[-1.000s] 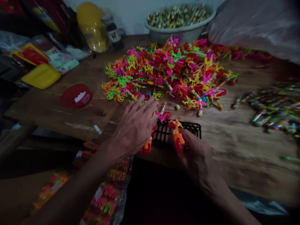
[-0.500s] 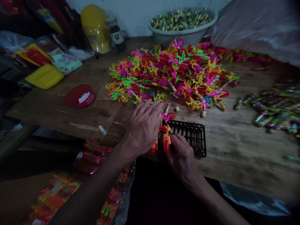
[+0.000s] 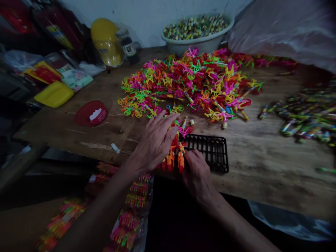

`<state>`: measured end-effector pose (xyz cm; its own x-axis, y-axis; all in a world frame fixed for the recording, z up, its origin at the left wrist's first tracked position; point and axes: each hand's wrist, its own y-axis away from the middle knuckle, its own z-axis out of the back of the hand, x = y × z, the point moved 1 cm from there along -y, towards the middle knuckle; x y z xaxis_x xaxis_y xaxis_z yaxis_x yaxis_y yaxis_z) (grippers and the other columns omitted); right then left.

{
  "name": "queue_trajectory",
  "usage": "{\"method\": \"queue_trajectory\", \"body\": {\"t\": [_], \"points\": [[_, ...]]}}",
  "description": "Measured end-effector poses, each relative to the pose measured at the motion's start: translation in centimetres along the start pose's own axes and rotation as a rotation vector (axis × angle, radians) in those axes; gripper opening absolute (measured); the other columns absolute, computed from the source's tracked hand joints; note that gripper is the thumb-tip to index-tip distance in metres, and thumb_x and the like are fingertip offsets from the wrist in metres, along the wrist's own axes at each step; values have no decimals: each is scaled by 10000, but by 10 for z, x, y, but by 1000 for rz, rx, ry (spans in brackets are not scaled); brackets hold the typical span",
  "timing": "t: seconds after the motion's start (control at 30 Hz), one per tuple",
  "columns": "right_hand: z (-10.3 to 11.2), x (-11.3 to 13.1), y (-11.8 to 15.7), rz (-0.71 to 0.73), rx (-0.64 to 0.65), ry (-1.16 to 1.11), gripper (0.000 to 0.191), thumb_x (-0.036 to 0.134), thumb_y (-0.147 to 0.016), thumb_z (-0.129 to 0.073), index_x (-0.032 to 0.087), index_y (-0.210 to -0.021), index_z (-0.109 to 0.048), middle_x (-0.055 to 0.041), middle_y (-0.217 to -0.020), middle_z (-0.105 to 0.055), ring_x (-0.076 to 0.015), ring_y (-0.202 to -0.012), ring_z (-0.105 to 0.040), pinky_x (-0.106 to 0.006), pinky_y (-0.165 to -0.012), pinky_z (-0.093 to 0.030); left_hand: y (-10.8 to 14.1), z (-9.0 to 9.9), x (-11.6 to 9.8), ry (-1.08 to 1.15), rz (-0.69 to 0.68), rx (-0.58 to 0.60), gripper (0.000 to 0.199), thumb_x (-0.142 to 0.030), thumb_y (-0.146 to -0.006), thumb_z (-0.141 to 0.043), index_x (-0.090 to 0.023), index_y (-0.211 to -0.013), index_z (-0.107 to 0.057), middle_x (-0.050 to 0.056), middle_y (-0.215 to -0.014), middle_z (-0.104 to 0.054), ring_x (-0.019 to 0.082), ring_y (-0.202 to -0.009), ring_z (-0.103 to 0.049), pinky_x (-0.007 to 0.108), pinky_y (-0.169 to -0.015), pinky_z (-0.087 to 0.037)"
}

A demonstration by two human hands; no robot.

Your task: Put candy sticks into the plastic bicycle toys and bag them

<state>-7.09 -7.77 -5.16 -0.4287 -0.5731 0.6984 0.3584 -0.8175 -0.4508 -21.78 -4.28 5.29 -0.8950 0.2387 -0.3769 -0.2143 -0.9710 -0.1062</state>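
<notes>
The right hand (image 3: 198, 172) has shifted left, against an orange toy (image 3: 181, 161) (its grip I cannot tell). The left hand (image 3: 154, 141) has its grip apart.

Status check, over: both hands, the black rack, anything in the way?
Left hand outstretched, partly covering left end of black rack. Right hand at an orange toy, grip unclear. Pink toy by rack's far edge.
</notes>
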Motion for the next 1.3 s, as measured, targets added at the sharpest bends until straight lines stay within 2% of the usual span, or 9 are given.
{"method": "queue_trajectory", "body": {"t": [0.2, 0.27, 0.37, 0.47, 0.6, 0.83, 0.97, 1.13, 1.3], "points": [[-2, -1, 2, -6, -7, 15, 169, 61, -795, -442, 187, -896, -495, -56, -818, -553, -213, -807, -461, -346, -697, -411, -3, 10, -23, -91, -245, 142, 349, -253, -910, -407, -267, -1206, -591, -23, -1501, -322, 277, -1428, -133, 563, -1150, -66], [-3, -2, 3, 10, -37, 47, 192, 81, -787, -464, 182, -946, -499, -75, -879, -568, -233, -865, -469, -373, -737, -422, -9, 9, -31, -141, -362, 202, 284, -245, -885, -439, -265, -1038, -677, -22, -1427, -444, 296, -1407, -202, 596, -1136, -26], [-3, -2, 3, 10, -44, 47, 192, 71, -764, -451, 174, -920, -497, -79, -858, -565, -224, -823, -457, -371, -710, -421, -18, 7, -34, -213, -401, 292, 244, -238, -856, -466, -224, -774, -695, 8, -993, -702, 263, -1184, -521, 613, -1131, -22], [-2, -1, 2, -12, 0, 14, 141, 74, -767, -432, 173, -849, -490, -65, -794, -550, -202, -753, -435, -359, -675, -406, -20, 6, -29, -272, -385, 303, 243, -259, -850, -477, -202, -707, -664, -3, -728, -675, 215, -971, -620, 600, -1140, -46], [-1, 2, -1, -20, 34, 75, 156, 129, -815, -443, 135, -946, -528, -80, -825, -566, -218, -784, -444, -378, -700, -397, -14, 4, -18, -324, -451, 208, 307, -260, -915, -398, -182, -829, -682, 19, -817, -675, 208, -1036, -585, 585, -1147, -74], [0, 6, -7, -38, 109, 202, 133, 112, -819, -426, 149, -880, -539, -85, -854, -576, -228, -811, -452, -370, -720, -381, -7, -8, -6, -312, -511, -17, 259, -214, -885, -457, -110, -787, -674, 118, -1115, -610, 268, -1163, -463, 440, -1052, -378], [-2, 4, -6, -46, 78, 228, 130, 97, -796, -428, 156, -857, -526, -78, -831, -561, -221, -790, -446, -367, -726, -383, -5, -14, -7, -320, -401, -50, 263, -245, -892, -447, -115, -821, -664, 122, -1281, -532, 300, -1234, -401, 499, -1073, -329], [-3, 6, -2, -33, 92, 237, 142, 93, -832, -414, 152, -880, -534, -73, -825, -566, -217, -786, -452, -358, -722, -391, -4, -11, -5, -226, -401, -13, 269, -246, -899, -442, -125, -818, -668, 107, -1321, -515, 282, -1278, -377, 486, -1115, -273], [36, 4, -7, 58, 102, 246, 288, 116, -876, -452, 120, -1158, -511, -114, -1090, -594, -221, -938, -513, -367, -830, -395, -1, 13, -3, 81, -283, -110, 299, -264, -948, -370, -185, -1011, -652, 68, -1297, -539, 204, -1259, -439, 437, -1104, -320]]}}
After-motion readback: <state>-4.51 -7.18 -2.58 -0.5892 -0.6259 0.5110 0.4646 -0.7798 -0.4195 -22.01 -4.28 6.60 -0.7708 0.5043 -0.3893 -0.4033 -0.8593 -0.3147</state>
